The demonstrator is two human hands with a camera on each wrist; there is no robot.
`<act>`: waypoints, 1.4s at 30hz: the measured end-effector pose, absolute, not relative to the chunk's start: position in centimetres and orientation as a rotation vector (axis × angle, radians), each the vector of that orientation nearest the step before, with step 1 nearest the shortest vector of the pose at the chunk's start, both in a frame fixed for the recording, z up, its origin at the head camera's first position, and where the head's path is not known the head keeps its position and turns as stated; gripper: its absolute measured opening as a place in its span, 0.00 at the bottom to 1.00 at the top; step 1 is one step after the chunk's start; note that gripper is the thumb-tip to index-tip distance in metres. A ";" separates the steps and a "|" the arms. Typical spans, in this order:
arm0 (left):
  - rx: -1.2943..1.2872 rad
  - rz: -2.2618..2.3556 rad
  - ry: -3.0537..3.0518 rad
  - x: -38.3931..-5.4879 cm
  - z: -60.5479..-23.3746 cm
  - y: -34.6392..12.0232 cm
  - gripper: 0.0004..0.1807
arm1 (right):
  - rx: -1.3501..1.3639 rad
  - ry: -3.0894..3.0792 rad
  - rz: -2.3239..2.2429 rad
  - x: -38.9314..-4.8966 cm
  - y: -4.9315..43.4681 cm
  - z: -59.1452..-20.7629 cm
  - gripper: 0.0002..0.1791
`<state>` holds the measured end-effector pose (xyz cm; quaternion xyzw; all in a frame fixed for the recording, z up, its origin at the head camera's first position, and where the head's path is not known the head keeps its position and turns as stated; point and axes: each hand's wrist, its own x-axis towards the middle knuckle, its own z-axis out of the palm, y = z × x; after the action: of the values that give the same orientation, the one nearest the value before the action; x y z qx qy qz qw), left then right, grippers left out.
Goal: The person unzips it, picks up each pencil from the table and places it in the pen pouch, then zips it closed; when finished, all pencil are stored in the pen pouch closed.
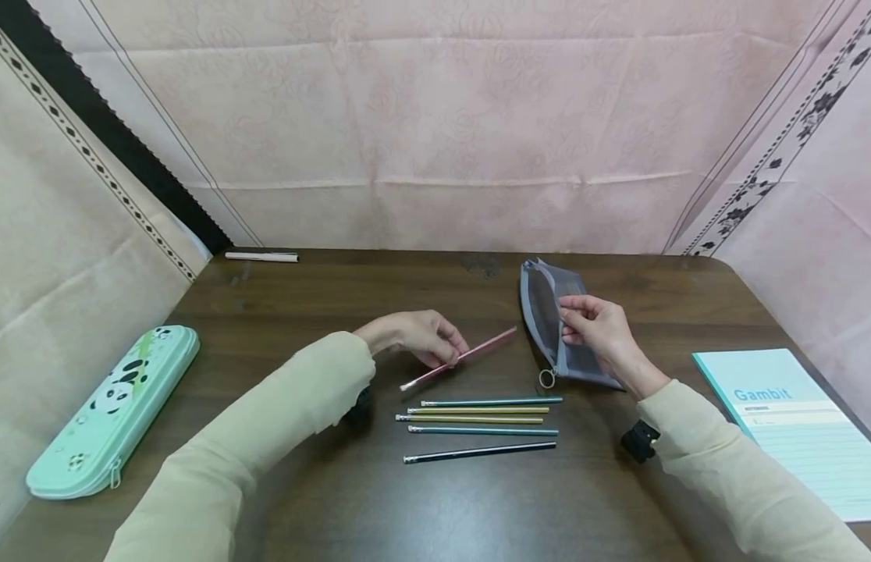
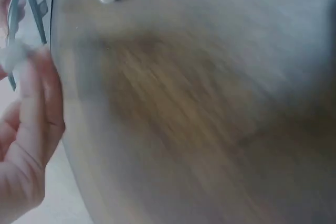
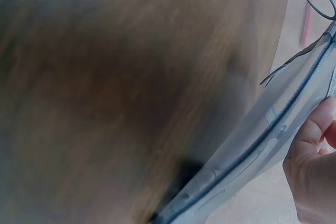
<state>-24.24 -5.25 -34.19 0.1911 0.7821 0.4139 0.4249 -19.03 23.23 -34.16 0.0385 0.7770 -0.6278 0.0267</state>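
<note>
A pink pencil is pinched in my left hand, slanted with its eraser end toward the lower left and its other end pointing at the pouch. My right hand grips the edge of a grey mesh zip pouch, whose mouth gapes toward the left. A ring hangs from the pouch's zip. In the right wrist view the pouch wall stretches beside my fingers. Below the hands several pencils lie side by side, among them a black pencil and a teal pencil.
A mint panda pencil case lies at the left, zipped up. On the right is a notepad marked Gambit. A thin white object sits at the table's back left edge. Patterned cloth hangs behind the table.
</note>
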 end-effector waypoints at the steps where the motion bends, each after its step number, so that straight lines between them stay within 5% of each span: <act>1: 0.440 1.108 1.919 -24.5 -34.3 -5.0 0.14 | 0.124 2.402 -1.937 -19.0 23.2 -34.2 0.22; 19: 0.000 1.796 1.636 -25.6 -35.4 5.9 0.21 | 0.128 2.382 -1.940 -19.2 22.5 -34.2 0.21; 42: -0.007 1.840 1.798 -25.1 -35.7 7.6 0.22 | 0.119 2.388 -1.909 -19.3 22.6 -34.0 0.22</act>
<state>-25.09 7.58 -35.72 -0.0028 0.6709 0.6864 0.2806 -19.25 22.59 -34.02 0.0388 0.7798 -0.6234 0.0411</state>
